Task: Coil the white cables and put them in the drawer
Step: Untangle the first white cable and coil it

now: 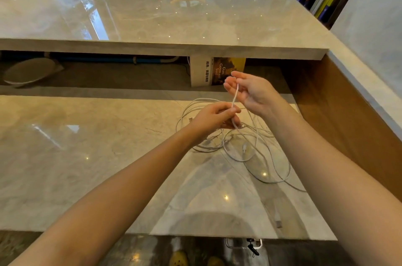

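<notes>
Several white cables [250, 146] lie in loose tangled loops on the right part of the marble desk [87, 157]. My left hand [214, 119] is raised just above the tangle, thumb and fingers pinched on one white cable. That strand runs up to my right hand [250, 92], which is palm-up with the fingers loosely curled, the cable end lying between its fingertips. A connector [244, 148] rests inside one loop. No drawer shows in the view.
A raised marble counter [152, 20] runs behind the desk, with a book [217, 71] standing under it. A wooden side panel [348, 118] bounds the right. A metal handle [243, 243] hangs below the desk's front edge. Chairs and a person stand far behind.
</notes>
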`<state>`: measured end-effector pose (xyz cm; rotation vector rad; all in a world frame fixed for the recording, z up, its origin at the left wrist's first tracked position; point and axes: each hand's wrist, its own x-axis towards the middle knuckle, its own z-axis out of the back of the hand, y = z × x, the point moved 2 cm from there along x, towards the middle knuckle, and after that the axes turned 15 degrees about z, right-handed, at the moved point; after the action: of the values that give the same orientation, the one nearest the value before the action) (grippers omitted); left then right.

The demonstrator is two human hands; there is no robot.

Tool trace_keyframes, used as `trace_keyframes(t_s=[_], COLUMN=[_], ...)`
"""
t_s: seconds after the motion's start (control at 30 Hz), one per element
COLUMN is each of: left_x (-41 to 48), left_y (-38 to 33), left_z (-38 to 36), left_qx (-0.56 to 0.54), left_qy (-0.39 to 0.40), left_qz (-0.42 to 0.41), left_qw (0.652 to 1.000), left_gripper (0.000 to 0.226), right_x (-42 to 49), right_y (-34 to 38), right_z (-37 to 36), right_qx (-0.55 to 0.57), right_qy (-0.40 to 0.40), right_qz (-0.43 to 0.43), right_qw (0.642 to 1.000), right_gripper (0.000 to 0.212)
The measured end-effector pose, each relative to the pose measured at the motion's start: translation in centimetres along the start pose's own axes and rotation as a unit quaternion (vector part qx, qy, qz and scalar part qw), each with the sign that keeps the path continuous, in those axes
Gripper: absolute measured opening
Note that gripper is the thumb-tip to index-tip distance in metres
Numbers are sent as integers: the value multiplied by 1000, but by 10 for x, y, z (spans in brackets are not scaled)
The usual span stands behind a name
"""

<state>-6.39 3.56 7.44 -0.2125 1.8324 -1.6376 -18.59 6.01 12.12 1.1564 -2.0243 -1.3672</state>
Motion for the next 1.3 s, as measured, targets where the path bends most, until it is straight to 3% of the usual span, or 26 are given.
trace_keyframes(t_s=[0.1,0.17,0.23,0.3,0.33,0.37,0.4,0.53,0.73,0.83,0.97,1.1,1.2,1.3], left_x=[-3,-4,-6,-7,-7,-7,-8,-13,-27,-38,-43,-38,-41,-43], left_y=[-10,-18,-27,-34,-37,-40,-43,-52,-44,-46,-60,-69,-69,-61], left_z=[10,21,30,37,40,42,44,54,83,95,90,82,92,105], left_qx=[-91,-120,-103,-67,-49,-33,-19,-4,-27,12,144,179,118,72], left_qy=[-36,-66,-95,-117,-120,-119,-116,-120,-86,-96,-142,-166,-141,-109], left_qz=[1,-10,-19,-20,-18,-17,-18,-35,-38,-34,-23,-34,-36,-34], left_qw=[995,990,990,991,991,992,993,992,995,995,979,969,982,991], left_gripper=[20,23,24,25,25,26,26,26,30,29,27,29,29,31], right_x=[6,8,10,13,13,12,9,2,20,29,18,7,9,23], right_y=[14,19,20,19,19,20,24,43,60,58,41,37,43,52], right_z=[1,6,10,10,8,3,-3,-22,-14,2,-8,-39,-43,-34], right_qx=[-93,-258,-473,-648,-691,-699,-682,-564,-517,-556,-592,-575,-527,-503], right_qy=[38,90,145,194,214,233,255,298,170,162,326,394,359,251], right_qz=[55,115,201,267,290,308,320,325,358,329,252,283,305,330], right_qw=[993,955,845,686,626,602,607,698,759,746,692,659,707,758], right_gripper=[26,25,16,16,19,21,22,22,26,26,27,18,20,24])
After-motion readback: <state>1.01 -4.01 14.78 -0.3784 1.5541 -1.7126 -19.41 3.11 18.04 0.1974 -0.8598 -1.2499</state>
